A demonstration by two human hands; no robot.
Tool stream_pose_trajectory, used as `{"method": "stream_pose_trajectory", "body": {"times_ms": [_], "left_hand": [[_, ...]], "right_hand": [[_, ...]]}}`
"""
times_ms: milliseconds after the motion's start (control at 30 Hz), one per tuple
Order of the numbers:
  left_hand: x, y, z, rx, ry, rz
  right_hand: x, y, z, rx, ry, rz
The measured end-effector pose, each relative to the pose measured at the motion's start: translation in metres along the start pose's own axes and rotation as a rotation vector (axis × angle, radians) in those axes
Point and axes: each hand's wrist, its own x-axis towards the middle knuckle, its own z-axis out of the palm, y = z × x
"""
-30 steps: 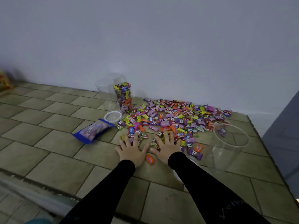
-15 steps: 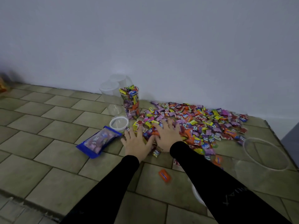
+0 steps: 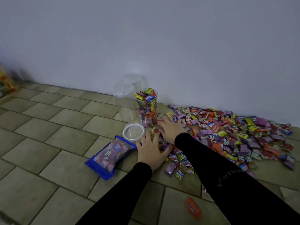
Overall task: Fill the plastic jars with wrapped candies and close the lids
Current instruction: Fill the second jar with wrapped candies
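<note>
Candies (image 3: 227,132), wrapped: light, slick, loose heap right of the full jar (image 3: 148,109), best scooped between cupped palms. Left hand (image 3: 151,151) and right hand (image 3: 171,129), fingers spread, press flat on the heap's edge beside that jar. Lid (image 3: 133,132) just left; empty lidded jars (image 3: 125,103) behind.

Dim, flat, bluish light here, no clear source and only faint, soft shadows. Motion blur smears the lone orange wrapped candy (image 3: 193,207) near the right sleeve and the colourful bag (image 3: 6,82) far left of the hands. Tile lines bow toward the edges. Faint glare on the clear plastic jars (image 3: 125,101).
</note>
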Motion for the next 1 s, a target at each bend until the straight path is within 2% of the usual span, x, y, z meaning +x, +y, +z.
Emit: {"method": "stream_pose_trajectory", "body": {"times_ms": [133,300,400,500,567,733,867,1000], "left_hand": [[0.007,-0.005,0.003,-0.027,0.018,0.029],[0.016,-0.002,0.010,-0.152,0.003,0.081],[0.018,0.003,0.012,-0.212,0.002,0.147],[0.017,0.004,0.012,-0.175,0.098,0.127],[0.016,0.004,0.012,-0.127,0.140,0.105],[0.024,0.008,0.012,-0.104,0.029,0.126],[0.030,0.008,0.016,-0.110,0.041,0.129],[0.036,0.009,0.015,-0.122,0.007,0.113]], "right_hand": [[0.008,0.010,0.006,0.036,-0.035,-0.001],[0.001,0.021,0.006,-0.070,0.155,0.010],[-0.002,0.027,0.003,-0.141,0.188,0.006],[0.002,0.034,0.002,-0.152,0.240,0.012],[0.005,0.037,0.003,-0.151,0.202,0.041],[0.008,0.041,0.014,-0.126,0.056,0.086],[0.002,0.042,0.014,-0.116,0.160,0.103],[-0.004,0.047,0.017,0.008,0.225,0.157]]}}
